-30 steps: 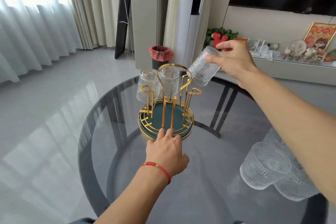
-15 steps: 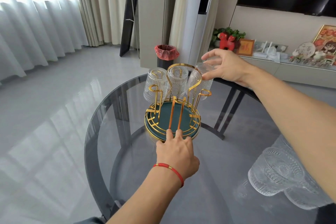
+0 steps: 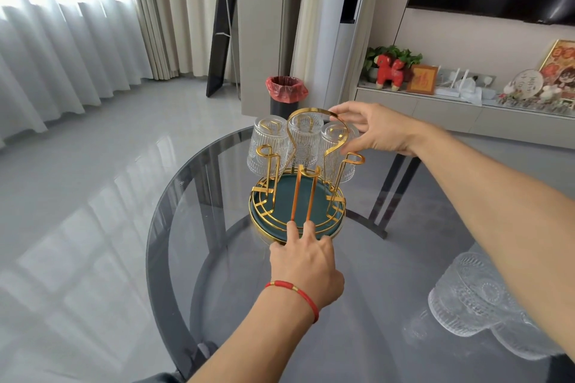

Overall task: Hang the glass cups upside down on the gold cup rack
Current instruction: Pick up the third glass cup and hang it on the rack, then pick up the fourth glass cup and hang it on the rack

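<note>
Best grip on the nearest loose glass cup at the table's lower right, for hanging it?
Judging by its pose: the loose glass cup lies on its side, mouth toward the rack. Wrap the ribbed wall near the base, coming from above with the right hand. That leaves the mouth free for a peg.

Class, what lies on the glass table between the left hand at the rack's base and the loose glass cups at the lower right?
Nothing: in the head view, bare table lies between them.

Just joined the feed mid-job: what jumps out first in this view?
The gold cup rack at mid-table, three glass cups hung upside down on its far pegs. The right hand is at the rightmost one; the left hand touches the rack's near rim. More cups wait at the table's near right.
</note>
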Tool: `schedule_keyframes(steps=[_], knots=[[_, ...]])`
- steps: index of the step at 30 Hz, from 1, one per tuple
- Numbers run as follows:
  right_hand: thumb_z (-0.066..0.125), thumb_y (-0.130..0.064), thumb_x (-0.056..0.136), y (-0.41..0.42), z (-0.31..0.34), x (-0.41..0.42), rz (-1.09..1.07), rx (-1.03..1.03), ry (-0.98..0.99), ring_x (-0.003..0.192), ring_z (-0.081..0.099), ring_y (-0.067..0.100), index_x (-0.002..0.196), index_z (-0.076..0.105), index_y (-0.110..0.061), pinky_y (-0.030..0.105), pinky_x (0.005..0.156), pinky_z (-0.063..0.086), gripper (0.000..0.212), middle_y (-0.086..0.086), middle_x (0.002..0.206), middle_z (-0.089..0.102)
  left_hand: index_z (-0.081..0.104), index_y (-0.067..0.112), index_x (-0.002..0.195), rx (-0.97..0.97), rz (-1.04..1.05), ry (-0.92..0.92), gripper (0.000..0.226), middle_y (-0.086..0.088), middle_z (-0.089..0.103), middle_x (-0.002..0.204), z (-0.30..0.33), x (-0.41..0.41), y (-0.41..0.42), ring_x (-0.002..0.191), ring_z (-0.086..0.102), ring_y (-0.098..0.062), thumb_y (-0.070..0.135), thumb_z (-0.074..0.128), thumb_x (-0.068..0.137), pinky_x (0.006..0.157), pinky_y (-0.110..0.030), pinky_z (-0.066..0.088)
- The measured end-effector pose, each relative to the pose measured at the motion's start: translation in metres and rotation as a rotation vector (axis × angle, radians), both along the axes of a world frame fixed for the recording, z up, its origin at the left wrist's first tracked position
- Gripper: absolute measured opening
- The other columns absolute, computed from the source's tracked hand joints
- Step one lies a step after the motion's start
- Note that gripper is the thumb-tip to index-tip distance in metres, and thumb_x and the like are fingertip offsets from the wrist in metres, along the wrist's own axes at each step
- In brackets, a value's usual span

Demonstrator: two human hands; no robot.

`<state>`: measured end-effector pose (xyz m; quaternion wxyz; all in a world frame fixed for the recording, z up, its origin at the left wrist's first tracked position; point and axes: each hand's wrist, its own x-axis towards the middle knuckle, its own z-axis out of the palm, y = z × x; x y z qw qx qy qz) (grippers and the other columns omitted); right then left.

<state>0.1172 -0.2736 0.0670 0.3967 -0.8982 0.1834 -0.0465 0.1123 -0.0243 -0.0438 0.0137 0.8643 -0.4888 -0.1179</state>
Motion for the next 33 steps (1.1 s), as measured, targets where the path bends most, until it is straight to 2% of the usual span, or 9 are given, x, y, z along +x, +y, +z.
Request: schedule_keyframes(steps=[4,9,14,15,18,24,27,30,33], knots=[[0.087,-0.007,0.081,0.006,0.000,-0.012,0.022,-0.016,-0.015,0.149,0.036,0.006,0.154,0.046,-0.029,0.029,0.120,0.029,0.086,-0.005,0.164,0.043,0.051,0.019,0.141,-0.033,0.011,0.000,0.048,-0.011,0.039,0.150,0.000,0.002,-0.001,0.144,0.027,-0.039,0.041,0.056,0.098,0.104,-0.057,0.045],[0.069,-0.002,0.094,0.026,-0.007,-0.060,-0.217,-0.162,-0.195,0.133,0.058,0.013,0.143,0.059,-0.020,0.036,0.116,0.044,0.053,0.002,0.142,0.064,0.059,0.019,0.129,-0.217,0.056,0.004,0.037,-0.006,0.056,0.128,0.001,0.002,-0.002,0.123,0.049,-0.030,0.037,0.053,0.097,0.092,-0.048,0.053],[0.065,-0.008,0.093,0.070,-0.038,-0.142,-0.347,-0.395,-0.234,0.100,0.069,0.002,0.115,0.075,-0.022,0.009,0.091,0.046,0.028,-0.010,0.106,0.078,0.066,0.021,0.123,-0.696,-0.104,0.117,0.030,0.001,0.062,0.124,0.003,-0.013,-0.009,0.115,0.053,-0.019,0.028,0.061,0.095,0.088,-0.028,0.046],[0.066,-0.009,0.093,0.079,-0.047,-0.159,-0.347,-0.451,-0.223,0.098,0.070,0.004,0.113,0.076,-0.022,0.009,0.089,0.046,0.026,-0.010,0.104,0.078,0.067,0.020,0.121,-0.741,-0.147,0.120,0.028,0.001,0.064,0.122,0.003,-0.018,-0.010,0.112,0.054,-0.018,0.025,0.063,0.093,0.088,-0.025,0.043],[0.073,-0.017,0.091,0.097,-0.072,-0.200,-0.306,-0.657,-0.121,0.109,0.067,0.020,0.112,0.078,-0.018,0.036,0.098,0.050,0.022,-0.005,0.106,0.077,0.067,0.017,0.119,-0.768,-0.244,0.100,0.028,0.000,0.065,0.120,-0.005,-0.033,-0.008,0.111,0.056,-0.019,0.019,0.066,0.091,0.092,-0.027,0.045],[0.055,-0.065,0.086,0.091,-0.075,-0.242,-0.227,-0.788,-0.035,0.132,0.052,0.019,0.134,0.066,-0.024,0.037,0.114,0.034,0.064,-0.007,0.130,0.067,0.063,0.019,0.126,-0.694,-0.321,0.128,0.033,0.001,0.062,0.123,-0.019,-0.051,-0.004,0.113,0.055,-0.017,0.019,0.064,0.093,0.095,-0.031,0.049],[0.045,-0.080,0.077,0.089,-0.083,-0.255,-0.166,-0.764,0.189,0.153,0.024,0.013,0.155,0.042,-0.031,0.038,0.126,0.009,0.092,-0.012,0.154,0.048,0.064,0.018,0.126,-0.696,-0.327,0.126,0.033,0.001,0.064,0.122,-0.021,-0.054,-0.005,0.113,0.056,-0.018,0.017,0.066,0.093,0.096,-0.027,0.047],[0.050,-0.076,0.077,0.082,-0.088,-0.263,-0.122,-0.726,0.313,0.159,0.001,0.007,0.162,0.019,-0.037,0.047,0.129,-0.005,0.099,-0.018,0.165,0.028,0.065,0.018,0.126,-0.679,-0.313,0.140,0.033,0.000,0.065,0.123,-0.022,-0.058,-0.005,0.114,0.056,-0.016,0.016,0.065,0.094,0.095,-0.022,0.043],[0.061,-0.060,0.085,0.080,-0.089,-0.264,-0.118,-0.743,0.269,0.159,0.007,0.006,0.163,0.017,-0.037,0.047,0.128,-0.012,0.092,-0.016,0.163,0.032,0.064,0.018,0.128,-0.668,-0.316,0.155,0.032,0.000,0.065,0.125,-0.024,-0.059,-0.005,0.117,0.056,-0.016,0.017,0.064,0.095,0.097,-0.021,0.042]])
